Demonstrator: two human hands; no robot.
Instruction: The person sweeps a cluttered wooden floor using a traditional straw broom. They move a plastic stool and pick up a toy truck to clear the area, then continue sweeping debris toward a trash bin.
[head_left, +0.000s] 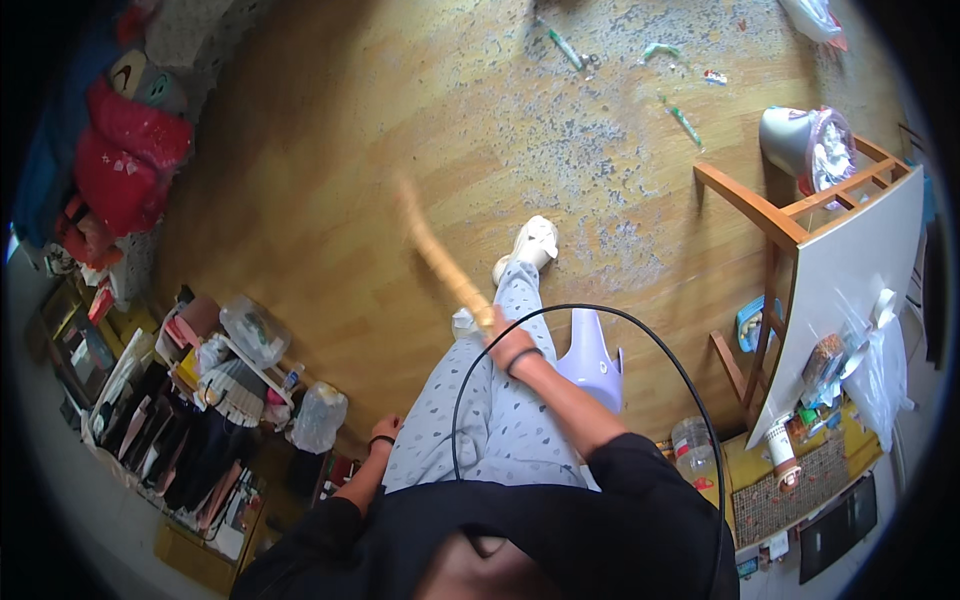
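Observation:
My right hand (510, 341) is closed around one end of a long, tan, segmented stick (442, 268), possibly bamboo. The stick reaches forward and left over the wood-patterned floor (315, 225), and its far end is blurred. My left hand (388, 427) hangs beside my left thigh, its fingers partly hidden, so I cannot tell if it holds anything. A lavender plastic stool (592, 367) shows beside my right leg. A black cable (637, 315) loops in front of my body, crossing near my right wrist.
Green-and-white wrappers (564, 49) litter the worn floor ahead. At right, a filled waste bin (786, 139) is beside a table with wooden legs (750, 202). Clothes and bags crowd a rack (259, 360) at left. Red bedding (127, 172) lies at far left.

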